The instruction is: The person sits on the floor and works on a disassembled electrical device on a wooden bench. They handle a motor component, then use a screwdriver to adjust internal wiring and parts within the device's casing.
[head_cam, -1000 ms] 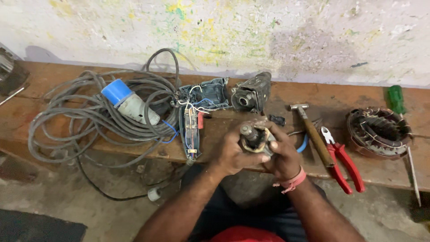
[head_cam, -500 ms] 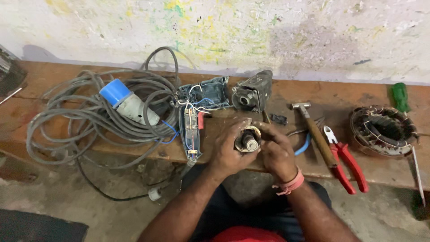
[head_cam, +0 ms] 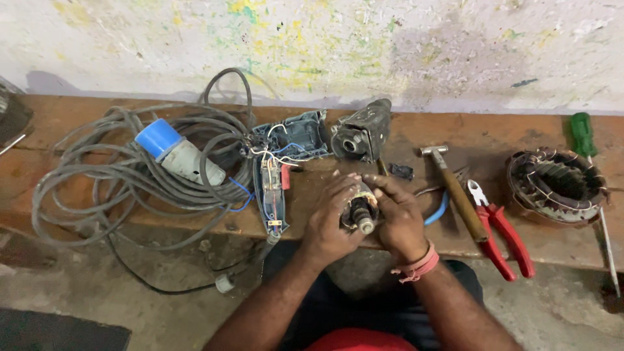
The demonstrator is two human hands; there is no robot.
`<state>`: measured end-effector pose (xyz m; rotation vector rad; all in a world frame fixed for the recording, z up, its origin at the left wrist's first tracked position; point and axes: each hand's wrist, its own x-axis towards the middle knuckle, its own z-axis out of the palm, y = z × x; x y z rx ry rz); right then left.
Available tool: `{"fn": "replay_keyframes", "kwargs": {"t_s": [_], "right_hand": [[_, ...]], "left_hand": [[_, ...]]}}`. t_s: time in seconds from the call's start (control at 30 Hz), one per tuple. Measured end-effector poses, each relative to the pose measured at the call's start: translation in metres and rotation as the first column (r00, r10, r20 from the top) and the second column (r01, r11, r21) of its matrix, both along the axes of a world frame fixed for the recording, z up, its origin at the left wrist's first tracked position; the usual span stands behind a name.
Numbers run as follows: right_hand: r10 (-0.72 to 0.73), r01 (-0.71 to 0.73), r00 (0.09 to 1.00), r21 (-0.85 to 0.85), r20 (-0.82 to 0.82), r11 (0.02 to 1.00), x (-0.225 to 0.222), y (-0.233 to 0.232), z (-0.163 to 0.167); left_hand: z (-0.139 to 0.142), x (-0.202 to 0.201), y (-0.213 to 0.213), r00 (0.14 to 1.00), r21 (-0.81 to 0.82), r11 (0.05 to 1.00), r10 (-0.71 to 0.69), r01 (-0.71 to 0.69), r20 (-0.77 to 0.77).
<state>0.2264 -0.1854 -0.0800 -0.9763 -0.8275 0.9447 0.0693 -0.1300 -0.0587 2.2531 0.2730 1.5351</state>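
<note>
Both hands work at the front edge of the wooden worktop [head_cam: 84, 117]. Left hand [head_cam: 328, 224] and right hand [head_cam: 400, 221] close around a small motor armature [head_cam: 359, 211], its shaft end pointing toward the camera; the fingers of each hand wrap its sides, so each grip is pinching the armature between them, just above the worktop edge. A pink band [head_cam: 416, 265] sits on the right wrist. Just left of the hands lies an opened power-tool handle shell [head_cam: 272, 192] with exposed wiring, and behind it a blue-grey housing half [head_cam: 292, 136]. A grey gear housing [head_cam: 361, 133] rests behind the hands, near the wall. Far left: a coiled grey cable [head_cam: 97, 175] with a blue-and-grey industrial plug [head_cam: 175, 153] lying on the coil. Right of the hands: a hammer [head_cam: 458, 192] with wooden handle, red-handled pliers [head_cam: 500, 227], blue-handled pliers [head_cam: 439, 208] partly under the hammer. Further right, a wound stator [head_cam: 556, 185] and a green-handled screwdriver [head_cam: 584, 136].
</note>
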Motion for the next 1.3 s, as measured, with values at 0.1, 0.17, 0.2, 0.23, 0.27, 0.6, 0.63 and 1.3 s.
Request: {"fn": "replay_keyframes", "kwargs": {"t_s": [0.1, 0.17, 0.2, 0.23, 0.27, 0.6, 0.63, 1.3], "right_hand": [[-0.035, 0.028, 0.989, 0.052, 0.141, 0.998, -0.001, -0.002, 0.002], [-0.094, 0.066, 0.935, 0.093, 0.342, 0.994, 0.0, -0.005, 0.004], [-0.124, 0.082, 0.892, 0.115, 0.436, 0.99, 0.0, -0.007, 0.006], [-0.087, 0.055, 0.935, 0.102, 0.343, 0.993, 0.0, -0.008, 0.006], [-0.05, 0.028, 0.968, 0.093, 0.247, 0.995, -0.001, -0.008, 0.007], [0.046, -0.042, 0.999, 0.145, -0.022, 0.989, -0.005, -0.007, 0.006], [0.04, -0.04, 0.999, 0.134, 0.001, 0.99, -0.005, -0.007, 0.006], [0.08, -0.135, 0.957, 0.184, 0.28, 0.974, -0.006, -0.012, 0.008]], "left_hand": [[0.001, -0.001, 0.0, 1.0, 0.013, 1.0, -0.008, 0.008, -0.012], [0.001, -0.002, 0.0, 1.0, 0.025, 0.999, -0.02, 0.02, -0.009], [0.002, -0.002, 0.0, 1.0, 0.025, 0.999, -0.021, 0.021, -0.013], [0.003, -0.003, 0.0, 1.0, 0.025, 0.999, -0.021, 0.021, -0.017], [0.003, -0.003, 0.0, 1.0, 0.025, 0.999, -0.021, 0.022, -0.021], [0.005, -0.003, 0.0, 0.995, 0.005, 0.999, 0.052, -0.052, -0.085], [0.005, -0.003, -0.001, 0.996, -0.021, 0.999, 0.04, -0.042, -0.082], [0.004, -0.015, 0.011, 0.987, -0.473, 0.868, -0.114, 0.154, 0.111]]}}
